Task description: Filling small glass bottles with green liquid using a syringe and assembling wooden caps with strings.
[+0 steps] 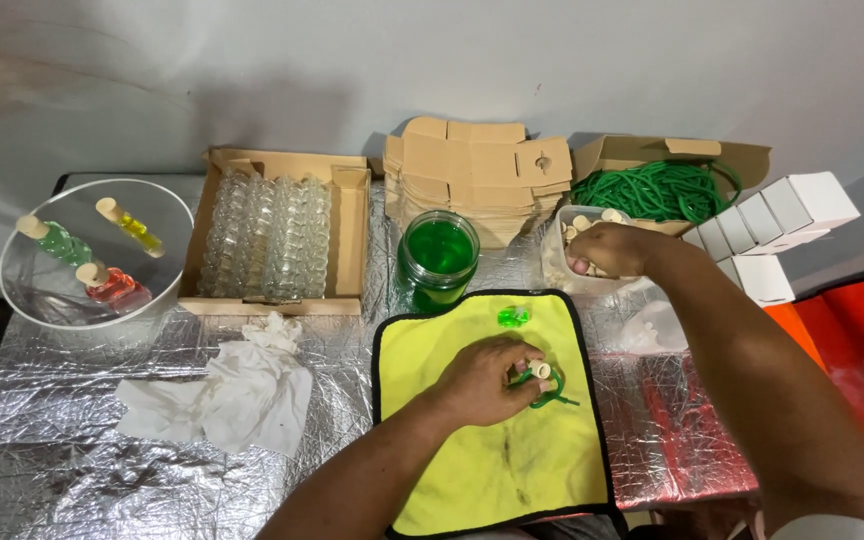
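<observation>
On the yellow cloth (492,440), our left hand (482,382) pinches a corked vial (540,372) steady; beyond the cloth, our right hand (614,250) fingers curl into the cork tub (560,232).

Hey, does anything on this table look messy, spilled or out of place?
Mostly tidy. The yellow cloth carries dark smudges near its middle, a crumpled white tissue lies loose on the foil, and the three filled bottles lie tipped at angles in the glass bowl. No spill shows.
</observation>
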